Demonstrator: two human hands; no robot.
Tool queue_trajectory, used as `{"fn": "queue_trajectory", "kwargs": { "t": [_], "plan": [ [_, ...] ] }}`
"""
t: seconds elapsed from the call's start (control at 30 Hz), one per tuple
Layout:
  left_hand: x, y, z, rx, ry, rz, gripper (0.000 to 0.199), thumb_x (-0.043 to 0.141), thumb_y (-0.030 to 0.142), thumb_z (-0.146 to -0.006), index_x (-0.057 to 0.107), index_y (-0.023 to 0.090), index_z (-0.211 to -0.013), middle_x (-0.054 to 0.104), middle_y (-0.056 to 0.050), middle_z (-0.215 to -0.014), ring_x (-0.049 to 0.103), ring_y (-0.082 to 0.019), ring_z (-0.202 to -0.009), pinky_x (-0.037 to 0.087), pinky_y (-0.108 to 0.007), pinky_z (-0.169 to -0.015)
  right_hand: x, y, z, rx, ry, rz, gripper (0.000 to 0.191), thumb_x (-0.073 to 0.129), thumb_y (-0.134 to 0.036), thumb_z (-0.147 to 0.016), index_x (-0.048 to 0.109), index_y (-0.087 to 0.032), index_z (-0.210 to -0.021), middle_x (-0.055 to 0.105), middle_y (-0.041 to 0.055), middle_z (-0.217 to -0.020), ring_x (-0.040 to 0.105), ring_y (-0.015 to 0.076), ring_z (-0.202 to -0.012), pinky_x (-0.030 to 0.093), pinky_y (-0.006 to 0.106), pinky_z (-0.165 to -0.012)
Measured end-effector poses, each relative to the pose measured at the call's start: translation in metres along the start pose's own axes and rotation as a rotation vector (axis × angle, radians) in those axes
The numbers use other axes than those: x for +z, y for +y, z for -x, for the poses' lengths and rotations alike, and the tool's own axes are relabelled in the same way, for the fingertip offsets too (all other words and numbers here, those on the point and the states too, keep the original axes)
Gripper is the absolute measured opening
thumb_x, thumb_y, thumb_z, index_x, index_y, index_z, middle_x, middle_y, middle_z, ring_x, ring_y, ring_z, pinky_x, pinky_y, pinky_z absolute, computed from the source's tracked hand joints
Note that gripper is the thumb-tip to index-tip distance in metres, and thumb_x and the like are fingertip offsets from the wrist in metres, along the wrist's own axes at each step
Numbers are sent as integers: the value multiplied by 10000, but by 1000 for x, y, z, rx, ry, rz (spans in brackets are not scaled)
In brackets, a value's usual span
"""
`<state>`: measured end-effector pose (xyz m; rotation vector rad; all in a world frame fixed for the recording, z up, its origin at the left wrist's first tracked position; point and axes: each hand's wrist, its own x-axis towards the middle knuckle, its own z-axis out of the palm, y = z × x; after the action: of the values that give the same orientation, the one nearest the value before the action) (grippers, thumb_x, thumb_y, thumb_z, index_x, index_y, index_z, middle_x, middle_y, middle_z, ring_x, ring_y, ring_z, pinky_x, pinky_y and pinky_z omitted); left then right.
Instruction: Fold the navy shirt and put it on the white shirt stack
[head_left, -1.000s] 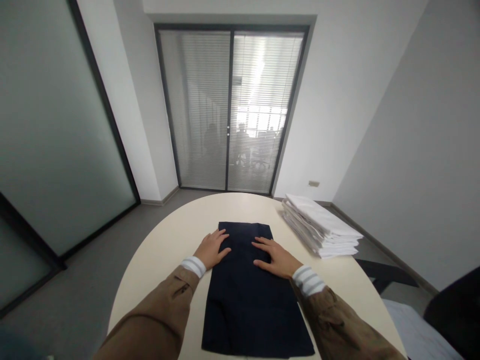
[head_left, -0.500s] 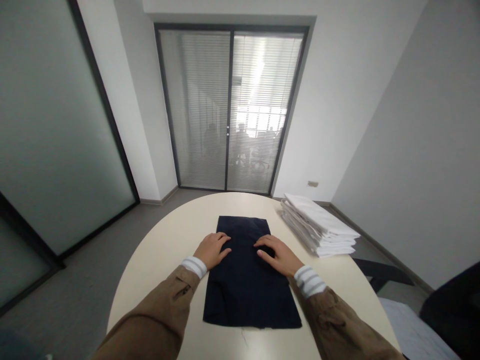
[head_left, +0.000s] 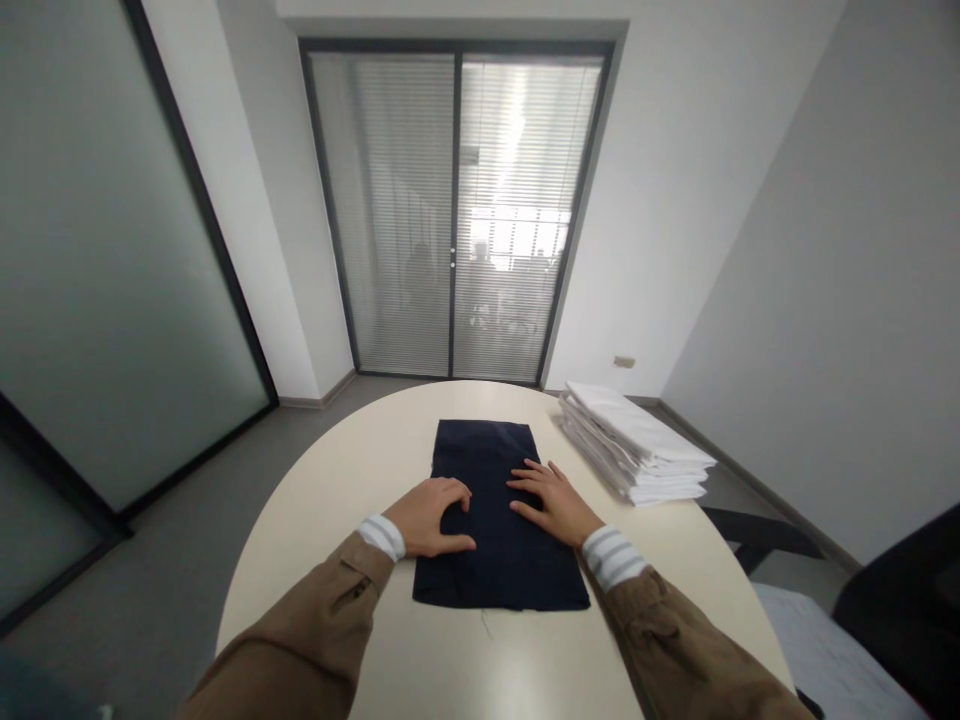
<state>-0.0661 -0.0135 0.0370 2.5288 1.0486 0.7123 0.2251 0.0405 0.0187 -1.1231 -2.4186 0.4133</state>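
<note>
A dark navy piece of folded cloth (head_left: 495, 560) lies flat on the round cream table (head_left: 337, 450), its long side pointing away from me. A loose thread hangs from its near edge. My left hand (head_left: 431, 515) rests on the cloth's left side, with thumb and fingers apart. On the right side, my right hand (head_left: 555, 500) lies on the cloth, its fingers spread. Neither hand grips the fabric. What the cloth is, beyond a folded textile, cannot be made out.
A stack of folded white cloths (head_left: 637, 440) stands at the table's right rear edge. To the right are a dark chair (head_left: 907, 610) and a pale surface (head_left: 832, 650). Glass doors with blinds (head_left: 457, 210) are beyond the table.
The cloth's near edge has shifted away from me, and its far edge slightly too. My left hand has moved a little nearer with its thumb wider; my right fingers have spread.
</note>
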Motion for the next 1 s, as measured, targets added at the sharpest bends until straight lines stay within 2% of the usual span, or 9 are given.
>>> {"fn": "queue_trajectory", "kwargs": {
  "t": [0.1,0.2,0.33,0.5,0.63,0.73,0.83,0.93,1.0],
  "plan": [
    [2,1,5,-15,-51,-3,537,827,580,-653,638,230,-1013,622,-133,-1326,570,-323,-1225,382,-468,-1098,-11,-8,4,-90,17,-33,290,592,-472,-919,751,-271,-1053,723,77,-1146,582,282,-1196,362,487,-1100],
    [4,0,8,-21,-102,-45,577,842,602,-624,641,234,-1021,559,-151,-1423,501,-351,-1320,307,-521,-1146,-23,-19,14,-151,-37,-78,271,594,-459,-913,745,-250,-994,730,80,-1013,630,260,-1039,440,427,-1000],
    [4,1,7,11,-81,-94,455,825,584,-672,686,241,-938,572,-121,-1414,501,-343,-1314,376,-485,-1096,-28,-28,30,-182,-143,-81,378,714,-513,-809,724,-255,-1085,692,88,-1096,613,275,-1071,445,421,-1001],
    [-1,8,3,31,-27,-165,325,751,547,-785,707,244,-894,670,-71,-1232,591,-292,-1130,459,-430,-976,-26,-26,39,-161,-171,-111,575,800,-533,-705,686,-254,-1195,628,105,-1221,585,293,-1146,443,416,-1034],
    [1,8,3,-27,55,-159,305,680,527,-859,698,231,-929,692,-64,-1112,609,-251,-1040,504,-362,-885,-26,-18,40,-164,-184,-178,536,772,-337,-720,659,-251,-1237,627,99,-1259,585,289,-1176,427,425,-1072],
    [5,7,3,-87,125,-113,299,647,490,-895,676,202,-965,698,-71,-1032,632,-237,-972,509,-358,-876,-25,-10,43,-155,-195,-244,662,711,-169,-661,605,-235,-1311,610,101,-1317,577,300,-1214,407,458,-1100],
    [8,6,2,-174,175,-56,298,620,480,-913,666,188,-951,702,-61,-937,652,-228,-885,514,-356,-836,-23,-4,48,-126,-213,-265,785,677,-113,-625,539,-227,-1389,565,113,-1395,545,314,-1273,387,485,-1122],
    [6,8,3,-209,164,16,259,582,440,-937,668,196,-950,707,-55,-941,660,-225,-891,513,-362,-855,-19,-4,50,-122,-200,-208,793,655,-95,-635,527,-223,-1407,552,123,-1424,505,322,-1324,364,511,-1140],
    [2,9,7,-199,96,93,246,607,423,-914,665,202,-1005,698,-63,-1010,656,-224,-922,534,-348,-826,-18,-7,50,-144,-186,-157,732,646,-92,-656,564,-224,-1371,590,114,-1386,509,311,-1323,368,507,-1140]
  ]
}}
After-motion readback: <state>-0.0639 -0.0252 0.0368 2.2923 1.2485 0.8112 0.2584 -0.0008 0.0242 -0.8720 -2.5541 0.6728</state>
